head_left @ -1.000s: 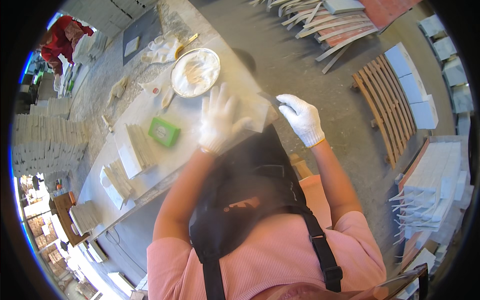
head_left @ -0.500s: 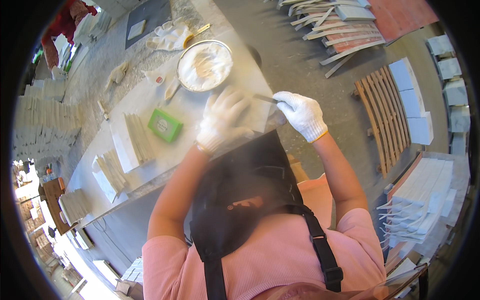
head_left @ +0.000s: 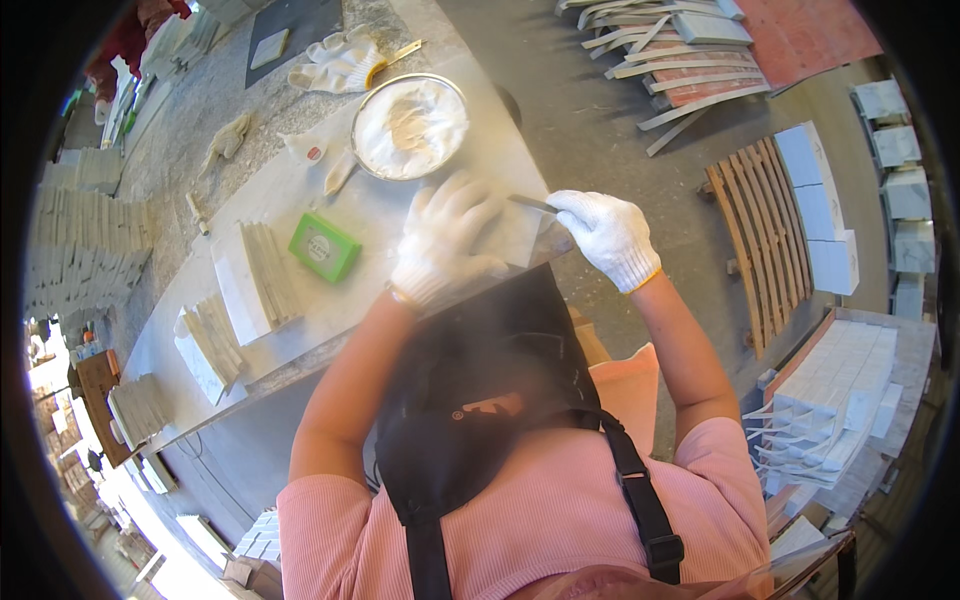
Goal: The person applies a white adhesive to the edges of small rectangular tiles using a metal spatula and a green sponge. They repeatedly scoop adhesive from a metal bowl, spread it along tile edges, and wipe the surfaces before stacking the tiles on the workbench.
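Note:
My left hand [head_left: 447, 232], in a white knit glove, lies flat with its fingers spread near the table's right corner. A pale slab or tile [head_left: 517, 238] shows beside and partly under it. My right hand [head_left: 606, 236], gloved too, is closed on a thin dark blade-like tool [head_left: 532, 203], perhaps a scraper, its tip pointing left over the slab's edge. Just beyond my left hand stands a round bowl [head_left: 356, 142] filled with white paste or powder [head_left: 408, 125]. To the left of that hand sits a green box [head_left: 325, 247].
Stacks of thin white tiles [head_left: 262, 280] stand along the table's near left. Beyond lie loose gloves [head_left: 338, 62], a small brush-like tool [head_left: 341, 172] and a crumpled cloth [head_left: 228, 140]. On the floor at right are a wooden pallet [head_left: 758, 240] and white blocks [head_left: 815, 205]. Another person [head_left: 125, 40] is at far left.
The view has shifted slightly. Both hands keep nearly the same places, the right still on the blade-like tool. At far left, the other person's arm has drawn back.

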The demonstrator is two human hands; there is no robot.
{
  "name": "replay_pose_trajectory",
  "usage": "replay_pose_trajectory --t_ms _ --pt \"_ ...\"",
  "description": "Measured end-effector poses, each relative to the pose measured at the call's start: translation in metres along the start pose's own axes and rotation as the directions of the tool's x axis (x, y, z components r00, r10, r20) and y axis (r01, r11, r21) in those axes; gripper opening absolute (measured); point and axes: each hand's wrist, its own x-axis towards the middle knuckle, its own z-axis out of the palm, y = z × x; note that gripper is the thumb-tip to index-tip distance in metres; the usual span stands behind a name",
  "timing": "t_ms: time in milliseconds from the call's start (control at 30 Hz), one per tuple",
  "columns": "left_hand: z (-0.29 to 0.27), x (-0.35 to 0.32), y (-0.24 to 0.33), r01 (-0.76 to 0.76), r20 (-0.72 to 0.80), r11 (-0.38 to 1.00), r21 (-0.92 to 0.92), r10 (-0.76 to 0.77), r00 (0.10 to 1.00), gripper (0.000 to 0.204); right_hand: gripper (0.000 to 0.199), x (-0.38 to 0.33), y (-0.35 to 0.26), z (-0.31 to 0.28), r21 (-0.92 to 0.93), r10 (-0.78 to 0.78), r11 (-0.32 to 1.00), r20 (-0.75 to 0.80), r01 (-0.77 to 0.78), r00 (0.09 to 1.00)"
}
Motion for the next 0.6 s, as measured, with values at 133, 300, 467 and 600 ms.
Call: replay_pose_trajectory --t_ms 133,300,467,600 --pt "-0.001 0.001 0.002 -0.008 -0.015 1.0 0.014 0.009 1.0 0.078 0.02 0.002 0.006 0.003 0.001 -0.054 0.999 -0.007 0.054 0.998" --pt "0.001 0.001 0.001 -0.015 -0.028 1.0 -0.002 0.015 0.999 0.079 0.02 0.003 0.012 0.008 0.037 -0.088 0.995 -0.017 0.089 0.996" --pt "0.003 0.0 -0.001 -0.01 -0.007 1.0 -0.002 0.01 1.0 0.08 0.02 0.004 0.02 0.015 0.04 -0.148 0.988 -0.034 0.149 0.988" --pt "0.004 0.0 -0.003 -0.009 0.006 1.0 0.013 0.009 1.0 0.082 0.02 0.005 0.024 0.025 0.067 -0.189 0.979 -0.078 0.195 0.979"
